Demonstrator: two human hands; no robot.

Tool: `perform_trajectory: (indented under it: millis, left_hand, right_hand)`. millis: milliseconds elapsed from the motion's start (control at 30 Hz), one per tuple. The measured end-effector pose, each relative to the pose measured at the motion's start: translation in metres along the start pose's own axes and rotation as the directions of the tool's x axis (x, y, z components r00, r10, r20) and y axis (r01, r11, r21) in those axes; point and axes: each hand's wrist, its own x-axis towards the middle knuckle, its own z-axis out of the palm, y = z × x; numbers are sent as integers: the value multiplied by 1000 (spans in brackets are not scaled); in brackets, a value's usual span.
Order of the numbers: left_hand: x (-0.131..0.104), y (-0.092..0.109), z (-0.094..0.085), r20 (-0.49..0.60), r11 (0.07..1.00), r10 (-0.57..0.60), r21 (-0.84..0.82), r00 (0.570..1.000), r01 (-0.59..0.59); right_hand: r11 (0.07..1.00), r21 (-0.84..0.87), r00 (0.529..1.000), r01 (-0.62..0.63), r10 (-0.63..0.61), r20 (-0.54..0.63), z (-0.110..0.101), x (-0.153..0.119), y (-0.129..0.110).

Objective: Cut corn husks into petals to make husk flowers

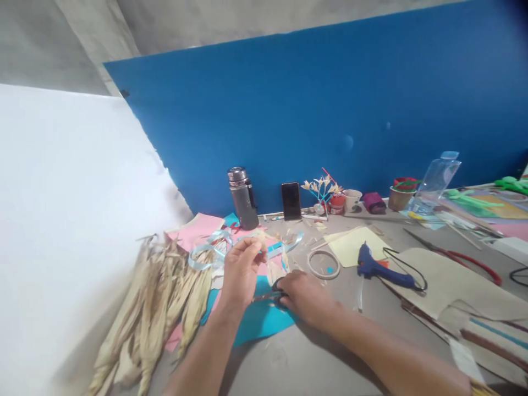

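Observation:
My left hand (247, 258) is raised over the papers, with thumb and fingers pinched on a small pale piece, perhaps dried husk. To its right and lower, my right hand (299, 291) is closed round the black handles of scissors (266, 297), whose blades point left over a blue-green sheet (264, 324). Pale scraps and a light blue ribbon (202, 256) lie around my hands. A bundle of dried husks (159, 302) spreads out on the left.
A dark flask (243, 201), a phone (291, 201) and husk flowers (322, 190) stand at the back by the blue board. Rightward are a tape ring (324, 264), a blue glue gun (381, 269), red-handled shears (470, 258) and a clear bottle (435, 184).

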Motion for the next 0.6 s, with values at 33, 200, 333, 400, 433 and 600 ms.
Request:
perform_trajectory:
  millis: [33,200,333,400,433,600]
  left_hand:
    - [0,-1,1,18,1000,-30,6,999,30]
    - [1,-6,-1,60,983,-10,183,998,-1]
    - [3,-9,-4,54,953,12,302,998,-28]
    - [3,-9,-2,80,955,-29,296,996,4]
    - [3,-8,-1,100,958,-56,286,993,25]
    - [0,-7,6,151,923,-182,366,972,116]
  right_hand:
    - [999,-21,1000,26,-26,-9,3,0,1]
    - [994,63,994,85,-80,-79,13,-1,3]
    - [878,437,944,196,-48,-326,10,1,6]
    - [767,630,955,118,86,-283,5,4,10]
    - [700,713,969,54,136,-206,2,5,13]
    - [393,914,932,105,281,-228,-19,10,34]
